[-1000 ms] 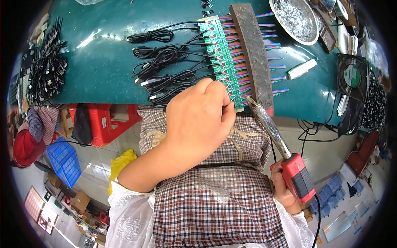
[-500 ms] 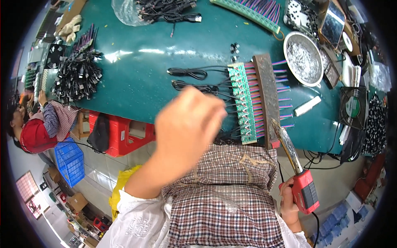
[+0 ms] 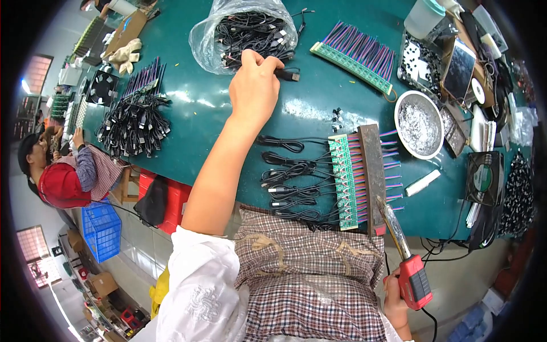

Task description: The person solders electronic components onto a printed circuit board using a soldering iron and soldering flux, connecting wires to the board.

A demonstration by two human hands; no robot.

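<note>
My left hand (image 3: 254,85) reaches over the table to the black USB cables (image 3: 250,31) in a clear plastic bag (image 3: 202,40). Its fingers are bent closed at the bag's mouth; whatever is between them is hidden. Beside them a black USB plug (image 3: 288,74) pokes out. My right hand (image 3: 394,296) grips a red soldering iron (image 3: 415,282) low at the right, its tip by the lower end of a dark bar (image 3: 371,176). The bar lies across coloured wires of a green circuit-board strip (image 3: 343,182). Coiled black cables (image 3: 290,171) run from the strip's left side.
A second wired board strip (image 3: 353,65) lies at the back right. Near it stand a metal bowl (image 3: 419,125), a white stick (image 3: 423,183) and a small fan (image 3: 485,178). At left are a heap of black cables (image 3: 134,125) and a person in red (image 3: 65,179).
My left hand has moved from above the coiled cables, away from me, to the bagged cables. The view has shifted, showing more of the table's far side. My right hand keeps the soldering iron.
</note>
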